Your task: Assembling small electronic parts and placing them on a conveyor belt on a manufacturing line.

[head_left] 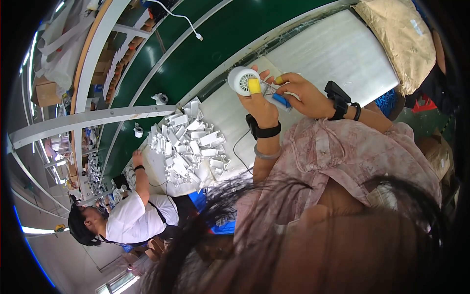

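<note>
My left hand (pixel 263 107) grips a small white fan (pixel 241 80) by its round grilled head, the thumb pressed on the front. Yellow tape wraps that thumb. To its right, my right hand (pixel 309 99) is closed, fingertips at a blue cylindrical battery (pixel 281 101) beside the fan's lower part. Yellow tape also covers one right finger. Thin wires or small white parts show between the two hands, too small to make out. The fan's far side is hidden.
A heap of white plastic housings (pixel 188 147) covers the bench's left part. Beyond runs a green conveyor belt (pixel 196 59) carrying a few white parts. A white cable (pixel 178 15) hangs over it. A brown paper-wrapped package (pixel 399 41) stands far right. A co-worker (pixel 139 215) works at left.
</note>
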`<state>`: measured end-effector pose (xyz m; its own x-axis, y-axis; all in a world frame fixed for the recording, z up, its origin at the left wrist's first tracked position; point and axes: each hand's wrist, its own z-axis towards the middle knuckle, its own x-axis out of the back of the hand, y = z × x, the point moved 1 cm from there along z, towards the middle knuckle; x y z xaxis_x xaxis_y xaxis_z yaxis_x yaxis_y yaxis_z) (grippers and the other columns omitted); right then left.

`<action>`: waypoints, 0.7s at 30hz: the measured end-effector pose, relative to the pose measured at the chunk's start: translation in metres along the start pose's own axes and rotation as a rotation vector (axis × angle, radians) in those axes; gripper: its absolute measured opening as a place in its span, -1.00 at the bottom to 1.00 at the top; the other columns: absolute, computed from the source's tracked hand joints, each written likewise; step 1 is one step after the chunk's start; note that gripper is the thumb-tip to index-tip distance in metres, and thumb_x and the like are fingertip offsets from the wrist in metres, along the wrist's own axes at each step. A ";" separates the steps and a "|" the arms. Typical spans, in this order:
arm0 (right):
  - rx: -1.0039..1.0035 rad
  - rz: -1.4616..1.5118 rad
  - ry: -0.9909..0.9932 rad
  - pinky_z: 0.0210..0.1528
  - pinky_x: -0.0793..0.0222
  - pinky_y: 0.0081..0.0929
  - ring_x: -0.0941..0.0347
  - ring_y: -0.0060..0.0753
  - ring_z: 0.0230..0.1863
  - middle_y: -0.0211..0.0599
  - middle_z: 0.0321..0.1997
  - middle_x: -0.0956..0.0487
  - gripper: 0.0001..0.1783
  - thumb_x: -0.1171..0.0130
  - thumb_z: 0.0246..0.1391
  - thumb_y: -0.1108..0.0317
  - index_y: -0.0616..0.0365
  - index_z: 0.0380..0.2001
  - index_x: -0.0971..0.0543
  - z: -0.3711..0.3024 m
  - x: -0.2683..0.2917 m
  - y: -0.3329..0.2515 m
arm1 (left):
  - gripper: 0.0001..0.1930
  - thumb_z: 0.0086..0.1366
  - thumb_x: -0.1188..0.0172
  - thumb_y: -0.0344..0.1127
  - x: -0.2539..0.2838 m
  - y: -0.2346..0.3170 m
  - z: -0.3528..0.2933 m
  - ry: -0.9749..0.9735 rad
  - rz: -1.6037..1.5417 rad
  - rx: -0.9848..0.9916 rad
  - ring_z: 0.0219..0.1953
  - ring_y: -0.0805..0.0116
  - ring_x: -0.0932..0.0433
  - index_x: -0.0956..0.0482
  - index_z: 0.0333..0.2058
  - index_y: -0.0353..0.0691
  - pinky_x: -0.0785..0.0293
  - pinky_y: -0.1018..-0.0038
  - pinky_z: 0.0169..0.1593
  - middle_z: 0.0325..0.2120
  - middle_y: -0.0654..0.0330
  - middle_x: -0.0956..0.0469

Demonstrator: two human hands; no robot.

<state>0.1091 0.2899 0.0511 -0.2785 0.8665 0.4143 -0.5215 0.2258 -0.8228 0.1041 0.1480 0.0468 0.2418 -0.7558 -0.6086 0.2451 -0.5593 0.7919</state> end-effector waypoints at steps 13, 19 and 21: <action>0.022 0.022 -0.019 0.10 -0.27 -0.37 -0.35 -0.11 0.10 -0.11 0.04 -0.40 -0.60 0.07 -0.04 0.70 0.20 -0.11 -0.51 0.008 0.011 -0.002 | -0.61 0.35 -0.01 -0.21 0.017 0.013 0.004 0.077 0.015 -0.030 -0.20 0.22 -0.56 -0.24 0.05 -0.29 -0.58 0.33 -0.17 -0.05 0.00 -0.47; -0.151 0.085 -0.226 -0.09 -0.36 -0.51 -0.41 -0.34 -0.03 -0.23 0.01 -0.43 -0.73 0.03 0.05 0.61 0.20 -0.16 -0.52 0.010 -0.005 0.042 | -0.59 0.36 0.02 -0.17 0.059 0.041 -0.007 0.240 0.021 -0.108 -0.17 0.22 -0.55 -0.25 0.06 -0.31 -0.58 0.33 -0.16 -0.02 -0.01 -0.45; -0.184 0.108 -0.303 -0.13 -0.37 -0.53 -0.43 -0.39 -0.07 -0.25 -0.02 -0.44 -0.75 0.02 0.06 0.59 0.21 -0.17 -0.52 0.012 -0.017 0.050 | -0.57 0.36 0.01 -0.14 0.076 0.057 -0.017 0.283 0.057 -0.157 -0.16 0.22 -0.54 -0.26 0.07 -0.32 -0.58 0.33 -0.15 -0.02 -0.01 -0.45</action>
<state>0.0781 0.2812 0.0077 -0.5647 0.7244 0.3954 -0.3302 0.2408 -0.9127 0.1522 0.0641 0.0450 0.5055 -0.6473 -0.5705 0.3602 -0.4425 0.8213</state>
